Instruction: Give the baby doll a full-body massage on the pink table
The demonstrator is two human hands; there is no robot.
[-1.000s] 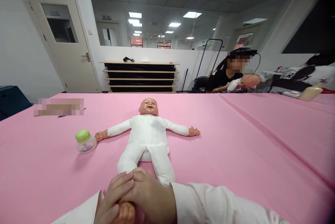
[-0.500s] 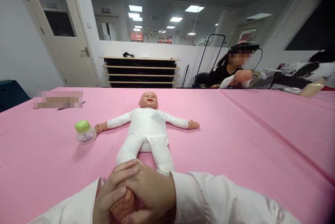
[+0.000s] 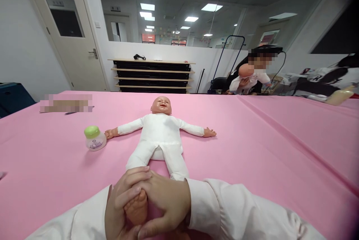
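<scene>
A baby doll (image 3: 161, 129) in a white cloth suit lies on its back on the pink table cover, arms spread, head at the far end. Its bare foot (image 3: 136, 207) points up between my hands. My left hand (image 3: 122, 199) wraps round the foot from the left, its fingertips lying over the right hand's fingers. From the other side my right hand (image 3: 165, 199) closes round the foot and lower leg, its thumb low near the heel. Part of the doll's other foot may show under my right wrist, mostly hidden.
A clear jar with a green lid (image 3: 95, 139) stands beside the doll's hand on the left. Farther back lies a blurred flat item (image 3: 66, 104). Across the table a person (image 3: 238, 79) holds another doll (image 3: 248, 77). A lotion bottle (image 3: 339, 96) is at the far right.
More of the foot's toes and sole now show between my hands, which still clasp it. The person opposite has raised the other doll. My view has shifted slightly.
</scene>
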